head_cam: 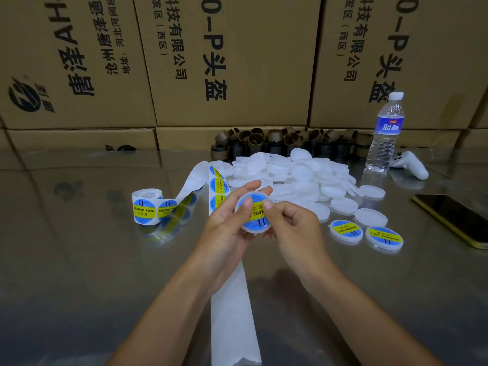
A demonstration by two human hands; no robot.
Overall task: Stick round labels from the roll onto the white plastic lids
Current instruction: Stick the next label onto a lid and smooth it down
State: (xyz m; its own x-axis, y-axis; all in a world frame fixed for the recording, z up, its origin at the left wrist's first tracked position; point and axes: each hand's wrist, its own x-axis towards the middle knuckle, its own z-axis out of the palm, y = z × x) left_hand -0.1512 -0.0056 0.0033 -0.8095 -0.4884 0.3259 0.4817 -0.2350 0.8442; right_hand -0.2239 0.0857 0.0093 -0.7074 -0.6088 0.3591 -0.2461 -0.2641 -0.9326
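Centrally, lid in hand (257, 229): a white plastic lid is held tilted above the table (79, 260), between both hands and in front of the heap.
Label (257, 212): a round blue-and-yellow sticker is seen on the held lid's face. It is partly covered by both thumbs, so whether it lies fully flat cannot be told.
Left hand (227, 220): the fingers are curled behind the lid's left rim and the thumb is pressed on the sticker.
Right hand (293, 225): the lid's right side is gripped, with the thumb set beside the left thumb.
Roll (146, 207): it is stood on edge at the left, well apart from the hands, and its printed strip is looped across toward them.
Backing strip (232, 299): bare white liner is laid from beneath the hands to the near edge.
Plain lids (290, 173): they are heaped behind the hands.
Finished lids (345, 230): two are laid side by side, right of the hands.
Surroundings: a water bottle (386, 133), a white controller (410, 161), a phone (454, 217), cardboard cores (277, 141) and printed cartons (237, 62) are seen.
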